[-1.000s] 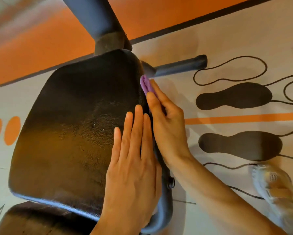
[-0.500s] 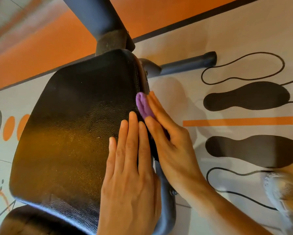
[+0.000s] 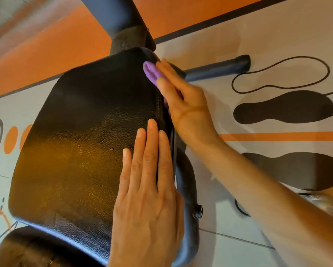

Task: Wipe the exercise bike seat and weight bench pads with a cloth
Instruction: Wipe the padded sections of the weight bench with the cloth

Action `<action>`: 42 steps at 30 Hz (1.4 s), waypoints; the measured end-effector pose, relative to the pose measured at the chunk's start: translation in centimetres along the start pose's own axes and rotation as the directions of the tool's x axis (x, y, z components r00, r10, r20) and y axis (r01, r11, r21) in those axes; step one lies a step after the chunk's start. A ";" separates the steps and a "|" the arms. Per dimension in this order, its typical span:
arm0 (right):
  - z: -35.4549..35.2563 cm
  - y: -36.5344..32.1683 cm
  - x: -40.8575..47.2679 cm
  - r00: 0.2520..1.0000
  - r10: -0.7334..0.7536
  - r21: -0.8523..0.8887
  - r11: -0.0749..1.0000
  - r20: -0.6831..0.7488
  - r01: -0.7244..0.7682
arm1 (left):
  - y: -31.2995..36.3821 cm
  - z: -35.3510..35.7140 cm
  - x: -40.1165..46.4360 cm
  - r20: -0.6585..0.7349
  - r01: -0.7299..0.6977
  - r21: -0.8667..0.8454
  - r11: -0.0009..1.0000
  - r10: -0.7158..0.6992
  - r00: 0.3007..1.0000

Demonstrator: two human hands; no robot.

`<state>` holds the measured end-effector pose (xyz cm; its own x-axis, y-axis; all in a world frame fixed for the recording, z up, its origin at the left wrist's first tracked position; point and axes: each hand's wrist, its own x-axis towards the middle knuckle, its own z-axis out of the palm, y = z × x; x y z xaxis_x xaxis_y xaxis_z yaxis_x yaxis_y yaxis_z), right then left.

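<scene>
A black textured bench pad [image 3: 80, 143] fills the middle of the head view. My left hand [image 3: 148, 199] lies flat on its right part, fingers together, holding nothing. My right hand [image 3: 183, 101] presses a folded purple cloth [image 3: 151, 74] against the pad's right side edge, near the far corner; most of the cloth is hidden under the fingers. A second black pad [image 3: 36, 249] shows at the bottom left.
A dark metal frame tube [image 3: 186, 199] runs under the pad's right side, with a bolt on it. A thick post [image 3: 121, 22] rises at the far end and a floor bar [image 3: 219, 69] sticks out right. The floor has printed footprints [image 3: 285, 107]. A blurred shoe [image 3: 321, 205] is at right.
My right hand slid the cloth back along the pad's right edge, then forward again to the far corner. My left hand stayed flat on the pad.
</scene>
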<state>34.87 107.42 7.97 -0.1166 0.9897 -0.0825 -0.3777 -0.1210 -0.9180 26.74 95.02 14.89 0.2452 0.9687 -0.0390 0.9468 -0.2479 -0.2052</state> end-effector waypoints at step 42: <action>5.7 0.6 -12.8 0.963 -0.091 0.037 0.994 -0.253 0.103 | -3.0 -1.2 -11.5 0.117 0.123 -0.404 0.906 -0.083 0.990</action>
<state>30.91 94.29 10.66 0.1539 0.9836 -0.0941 -0.4213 -0.0208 -0.9067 21.32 84.57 17.10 0.1400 0.9808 -0.1355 0.9727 -0.1106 0.2041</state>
